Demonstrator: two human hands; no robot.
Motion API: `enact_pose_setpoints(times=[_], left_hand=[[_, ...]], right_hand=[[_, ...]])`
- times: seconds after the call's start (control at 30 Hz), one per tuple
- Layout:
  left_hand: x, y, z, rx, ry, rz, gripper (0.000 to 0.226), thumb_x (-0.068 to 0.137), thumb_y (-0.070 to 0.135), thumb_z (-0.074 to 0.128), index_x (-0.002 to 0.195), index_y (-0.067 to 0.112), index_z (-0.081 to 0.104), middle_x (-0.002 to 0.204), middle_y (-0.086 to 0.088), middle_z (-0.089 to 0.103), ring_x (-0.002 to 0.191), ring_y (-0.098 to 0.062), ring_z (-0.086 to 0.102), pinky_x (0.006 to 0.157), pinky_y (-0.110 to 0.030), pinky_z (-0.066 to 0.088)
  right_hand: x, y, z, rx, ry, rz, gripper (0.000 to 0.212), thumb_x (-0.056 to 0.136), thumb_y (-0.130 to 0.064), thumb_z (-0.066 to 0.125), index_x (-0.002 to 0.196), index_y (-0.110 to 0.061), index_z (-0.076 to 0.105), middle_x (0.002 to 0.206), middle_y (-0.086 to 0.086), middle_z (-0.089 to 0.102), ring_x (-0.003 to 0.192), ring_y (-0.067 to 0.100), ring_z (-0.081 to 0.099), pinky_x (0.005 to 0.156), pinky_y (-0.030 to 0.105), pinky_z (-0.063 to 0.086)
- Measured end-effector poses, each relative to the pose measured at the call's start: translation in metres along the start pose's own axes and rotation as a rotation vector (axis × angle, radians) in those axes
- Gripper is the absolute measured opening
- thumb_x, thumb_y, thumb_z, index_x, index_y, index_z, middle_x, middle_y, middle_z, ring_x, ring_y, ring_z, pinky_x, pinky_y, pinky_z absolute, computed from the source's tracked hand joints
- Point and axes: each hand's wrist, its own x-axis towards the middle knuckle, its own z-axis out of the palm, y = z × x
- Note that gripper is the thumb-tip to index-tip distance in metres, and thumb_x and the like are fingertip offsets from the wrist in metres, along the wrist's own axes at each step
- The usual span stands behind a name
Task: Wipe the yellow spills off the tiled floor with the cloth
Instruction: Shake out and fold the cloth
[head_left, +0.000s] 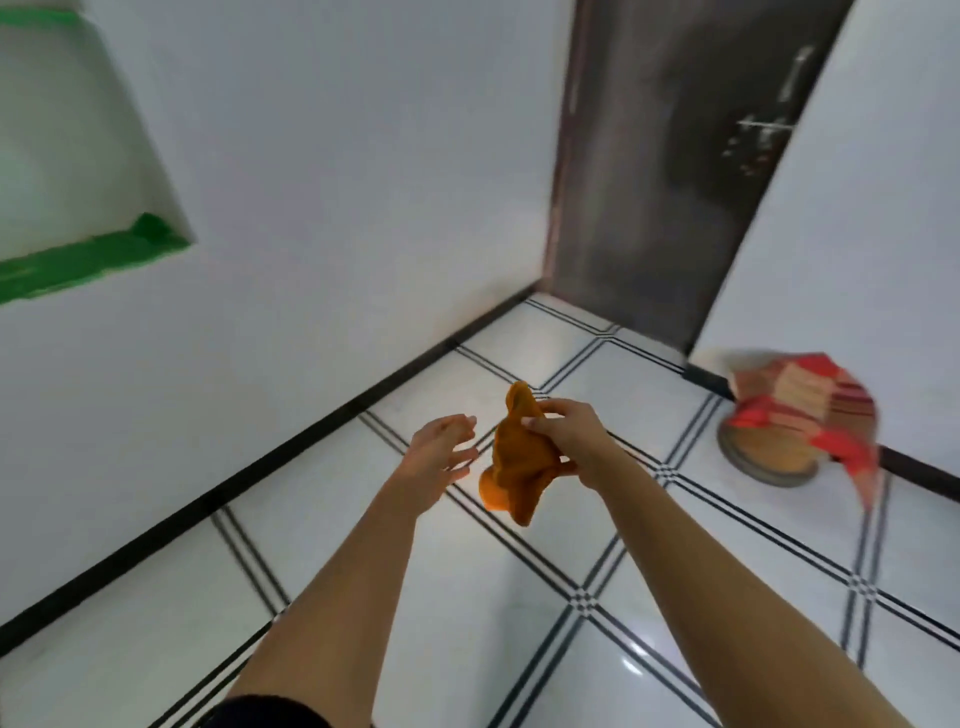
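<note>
An orange cloth (514, 457) hangs crumpled in the air above the white tiled floor (519, 613). My right hand (569, 439) grips it from the right, fingers pinched on its upper part. Just left of the cloth, my left hand (441, 454) is open, fingers spread and not touching it. The floor has black double-line joints. No yellow spill shows on the visible tiles; the frame is blurred.
A white wall with a black skirting (291, 441) runs along the left. A dark door (670, 156) stands at the far corner. At the right wall, a round tan object (774, 457) sits on the floor under a red striped cloth (810, 400). A green-edged niche (78, 156) is in the wall, upper left.
</note>
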Motion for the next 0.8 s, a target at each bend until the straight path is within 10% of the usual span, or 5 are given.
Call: enact_pose_setpoints(times=[0.8], left_hand=[[0.316, 0.013, 0.539, 0.312, -0.602, -0.159, 0.027, 0.089, 0.034, 0.059, 0.110, 0.021, 0.047, 0.104, 0.000, 0.056, 0.098, -0.023, 0.057, 0.084, -0.039, 0.046]], right_hand=[[0.237, 0.048, -0.501, 0.629, 0.738, 0.192, 0.041, 0.087, -0.014, 0.064, 0.126, -0.021, 0.052, 0.120, 0.013, 0.056, 0.103, 0.033, 0.056, 0.063, 0.041, 0.054]])
